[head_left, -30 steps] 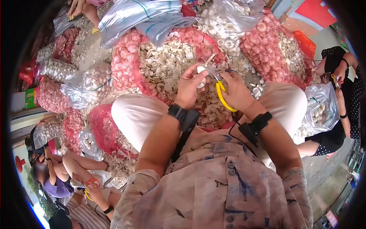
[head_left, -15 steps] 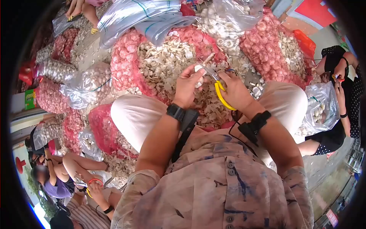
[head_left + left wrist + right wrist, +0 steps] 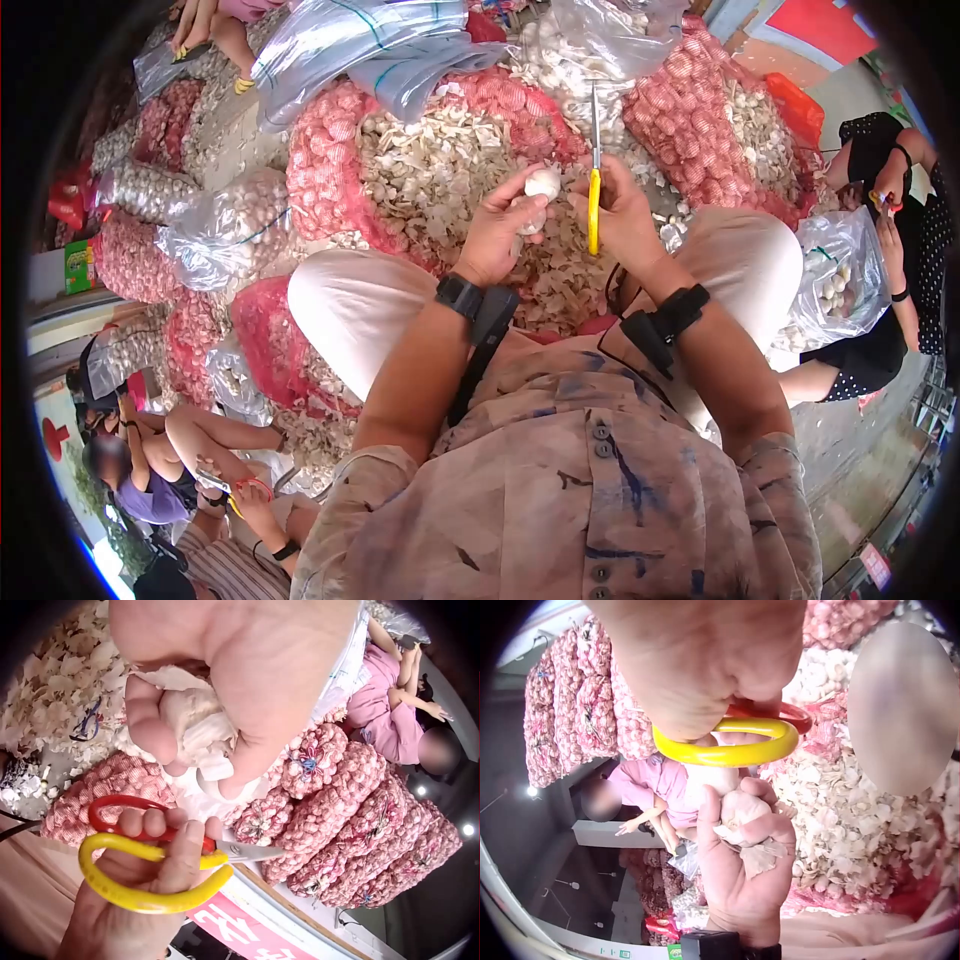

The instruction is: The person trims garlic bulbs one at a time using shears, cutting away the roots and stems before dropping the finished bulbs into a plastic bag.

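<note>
My left hand [image 3: 495, 235] grips a whitish garlic bulb [image 3: 543, 184] between thumb and fingers. Loose papery skin hangs from the garlic [image 3: 196, 724] in the left wrist view, and a second pale, smooth bulb [image 3: 217, 784] shows beside the thumb. A few centimetres to the right, my right hand [image 3: 625, 215] holds scissors [image 3: 594, 205] by their handles, one yellow and one red. Their blades point forward, away from my body and apart from the garlic. In the right wrist view, the yellow handle loop [image 3: 727, 754] overlaps the space just above the left hand's garlic.
Between my knees lies a heap of garlic skins [image 3: 440, 160], bordered by a red net sack of garlic [image 3: 325, 150]. Another full net sack [image 3: 680, 110] stands front right. Clear plastic bags [image 3: 365, 45] lie ahead. Other people sit at both sides, one holding scissors at right.
The scissors' blades, earlier at the garlic in my left hand, have swung away and now point forward. The long stem piece at the bulb's top is gone from it, and the bulb sits more upright.
</note>
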Demonstrator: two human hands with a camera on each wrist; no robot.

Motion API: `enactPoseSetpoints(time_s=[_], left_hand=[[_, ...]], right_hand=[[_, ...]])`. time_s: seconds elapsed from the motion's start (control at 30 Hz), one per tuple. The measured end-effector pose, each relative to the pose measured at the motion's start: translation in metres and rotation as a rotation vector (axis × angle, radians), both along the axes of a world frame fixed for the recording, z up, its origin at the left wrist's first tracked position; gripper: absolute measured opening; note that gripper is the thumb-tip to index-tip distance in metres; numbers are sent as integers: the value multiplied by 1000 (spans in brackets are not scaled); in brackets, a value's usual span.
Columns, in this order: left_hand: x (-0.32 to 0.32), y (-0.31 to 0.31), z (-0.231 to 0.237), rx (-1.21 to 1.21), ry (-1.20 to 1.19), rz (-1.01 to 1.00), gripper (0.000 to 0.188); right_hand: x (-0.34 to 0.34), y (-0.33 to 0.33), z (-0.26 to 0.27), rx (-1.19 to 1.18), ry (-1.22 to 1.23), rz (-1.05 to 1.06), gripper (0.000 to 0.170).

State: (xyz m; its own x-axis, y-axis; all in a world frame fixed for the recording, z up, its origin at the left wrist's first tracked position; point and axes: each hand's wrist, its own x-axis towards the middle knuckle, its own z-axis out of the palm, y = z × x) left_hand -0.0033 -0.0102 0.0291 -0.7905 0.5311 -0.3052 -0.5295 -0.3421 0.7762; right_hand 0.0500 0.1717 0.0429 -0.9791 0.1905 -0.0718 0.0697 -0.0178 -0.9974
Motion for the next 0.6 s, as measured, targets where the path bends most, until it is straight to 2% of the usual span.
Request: enactPoseSetpoints(time_s=[0.07, 0.1, 0.13, 0.23, 0.4, 0.47, 0.53, 0.6], left_hand=[[2, 2, -1, 29, -15, -26, 43], [4, 3, -3, -53, -7, -24, 42], [6, 3, -4, -136, 1, -21, 41], [7, 4, -5, -188, 84, -30, 37], [10, 7, 3, -249, 72, -58, 32], [11, 11, 3, -279, 63, -83, 32], [11, 14, 0, -140, 24, 10, 32], [9, 14, 0, -150, 54, 9, 33]], right_hand=[[-4, -4, -6, -34, 63, -15, 46], [-6, -6, -4, -69, 126, -27, 44], [-6, -6, -1, -69, 125, -27, 44], [-5, -4, 2, -57, 47, 9, 39], [-6, 2, -9, 260, 42, -56, 32], [-6, 1, -14, 241, 72, -97, 32], [-7, -2, -9, 223, 104, -133, 32], [-6, -4, -5, 101, 111, -145, 33]])
